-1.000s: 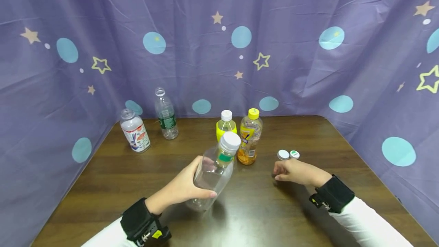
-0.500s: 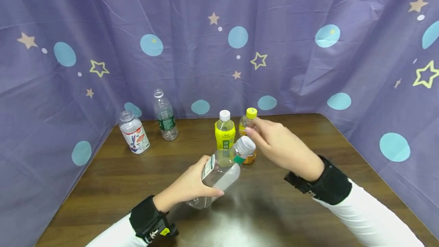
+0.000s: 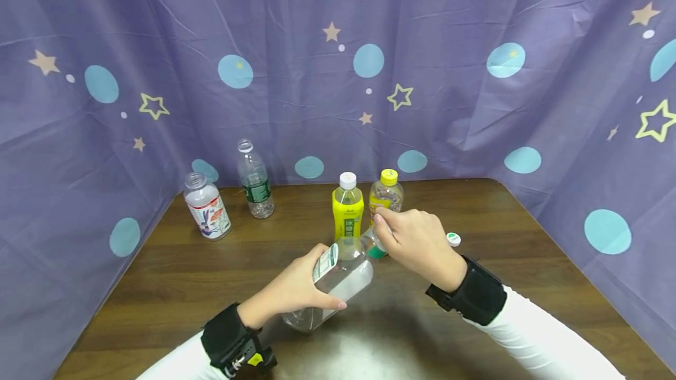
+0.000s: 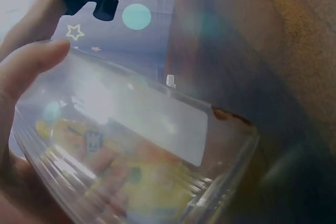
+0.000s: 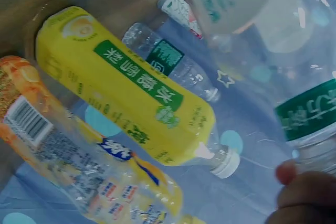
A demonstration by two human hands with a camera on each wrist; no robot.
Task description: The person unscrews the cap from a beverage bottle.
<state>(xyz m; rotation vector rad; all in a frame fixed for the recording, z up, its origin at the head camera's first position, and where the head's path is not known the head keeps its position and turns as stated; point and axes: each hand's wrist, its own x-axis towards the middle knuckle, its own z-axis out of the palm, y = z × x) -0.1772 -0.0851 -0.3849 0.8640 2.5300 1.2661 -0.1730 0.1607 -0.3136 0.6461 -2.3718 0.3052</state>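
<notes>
Head view: at lower centre of the frame, the left hand (image 3: 296,292) wraps around the body of a clear bottle (image 3: 333,286), which is tilted with its neck toward the upper right and its base on or near the wooden table (image 3: 158,286). The right hand (image 3: 414,239) covers the bottle's neck, fingers curled around the cap; the cap itself is hidden. Judgement: the cap is being turned, and whether it is seated or loose cannot be told. A loose white cap (image 3: 453,239) lies just right of the right hand. Behind stand a yellow bottle (image 3: 347,207) and an orange-drink bottle (image 3: 385,195), both capped; at upper left, a green-label bottle (image 3: 254,180) and a patterned bottle (image 3: 207,207) remain uncapped.

Left wrist view: the thumb (image 4: 31,66) presses the clear bottle's wall (image 4: 147,145), filling the frame.

Right wrist view: a fingertip (image 5: 289,174) at lower right grips beside the green neck band (image 5: 307,111).
</notes>
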